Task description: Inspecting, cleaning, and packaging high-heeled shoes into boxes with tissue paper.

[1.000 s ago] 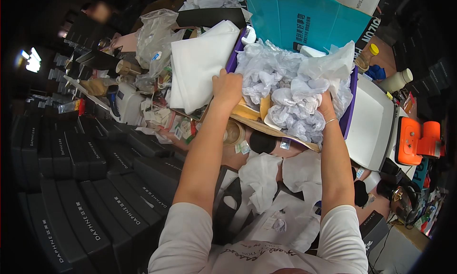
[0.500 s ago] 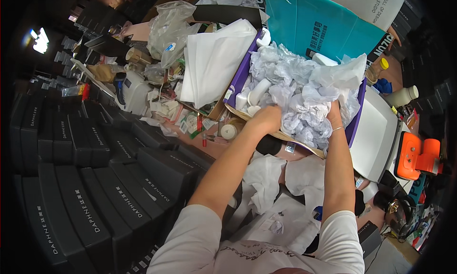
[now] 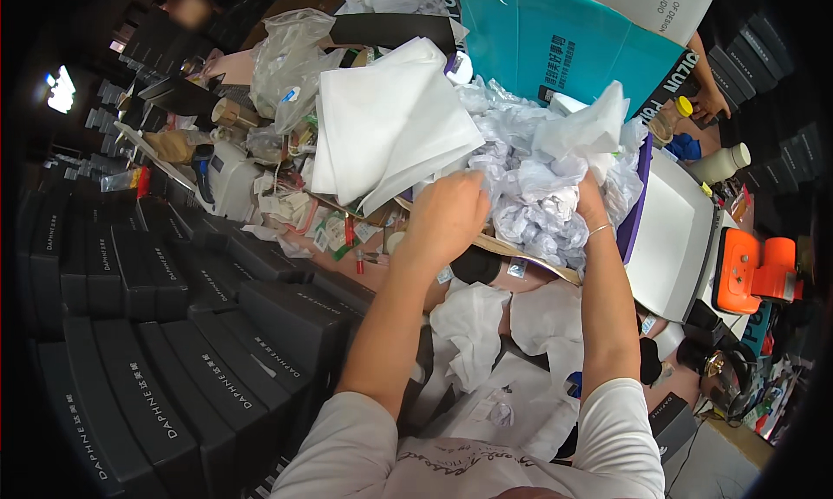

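Observation:
My left hand [image 3: 447, 217] is closed, its fingers curled, in front of a stack of white paper sheets [image 3: 382, 121] and the near left edge of a purple box. Whether it grips a sheet is hidden. Crumpled white tissue paper [image 3: 542, 195] heaps up in the purple box [image 3: 639, 182]. My right hand [image 3: 592, 202], with a thin bracelet at the wrist, reaches into the right part of that heap. The paper covers its fingers. A stiffer white piece [image 3: 590, 126] stands up above the heap.
Black shoe boxes [image 3: 191, 395] are stacked at the left. A turquoise carton [image 3: 538, 48] stands behind the box. At the right are a white tray [image 3: 668, 239], an orange device [image 3: 746, 273] and a bottle [image 3: 720, 163]. Another person's hand [image 3: 710, 104] shows at far right.
The white sheets now spread further right, over the purple box's left edge. My left hand has moved left, out of the heap's edge; my right hand stays in the heap.

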### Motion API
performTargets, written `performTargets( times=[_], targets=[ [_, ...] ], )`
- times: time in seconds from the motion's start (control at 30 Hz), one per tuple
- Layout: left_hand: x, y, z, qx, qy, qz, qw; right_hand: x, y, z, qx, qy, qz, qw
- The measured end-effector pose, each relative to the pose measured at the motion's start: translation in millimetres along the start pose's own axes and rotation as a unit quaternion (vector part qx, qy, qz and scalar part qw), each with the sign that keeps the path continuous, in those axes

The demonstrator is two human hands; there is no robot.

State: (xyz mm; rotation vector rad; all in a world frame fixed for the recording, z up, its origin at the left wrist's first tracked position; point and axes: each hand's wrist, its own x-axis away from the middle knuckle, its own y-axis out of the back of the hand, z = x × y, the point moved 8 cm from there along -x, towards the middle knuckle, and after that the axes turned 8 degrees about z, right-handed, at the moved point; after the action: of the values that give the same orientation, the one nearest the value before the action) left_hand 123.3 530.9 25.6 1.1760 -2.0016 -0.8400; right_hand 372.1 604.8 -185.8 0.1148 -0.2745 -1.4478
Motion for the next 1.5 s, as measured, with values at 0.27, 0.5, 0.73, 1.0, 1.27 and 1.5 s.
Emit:
performTargets(
  times=[0.27, 0.5, 0.73, 1.0, 1.27, 1.5],
  targets=[
    [-25.4, -79.0, -7.9, -0.138, -0.081, 0.037, 0.986, 46.6, -79.0, 124.7, 0.412, 0.207, 0.140, 0.876],
    [-48.7, -99.2, 65.7, -0.071, 0.098, 0.195, 0.973, 57.9, -50.1, 155.7, 0.197, 0.200, 0.054, 0.958],
    [-62.2, -118.4, 75.3, -0.155, 0.090, 0.219, 0.959, 39.1, -17.4, 144.8, 0.442, 0.082, -0.103, 0.887],
    [-66.7, -154.2, 119.1, -0.134, -0.024, 0.106, 0.985, 91.4, -134.6, 171.4, 0.207, 0.236, 0.112, 0.943],
    [-59.2, -142.2, 107.3, -0.146, 0.000, 0.119, 0.982, 111.8, -148.9, 148.6, 0.258, 0.200, 0.148, 0.934],
    [-64.2, -134.9, 92.1, -0.157, 0.017, 0.136, 0.978, 127.9, -118.3, 175.6, 0.255, 0.310, 0.049, 0.915]
  ],
)
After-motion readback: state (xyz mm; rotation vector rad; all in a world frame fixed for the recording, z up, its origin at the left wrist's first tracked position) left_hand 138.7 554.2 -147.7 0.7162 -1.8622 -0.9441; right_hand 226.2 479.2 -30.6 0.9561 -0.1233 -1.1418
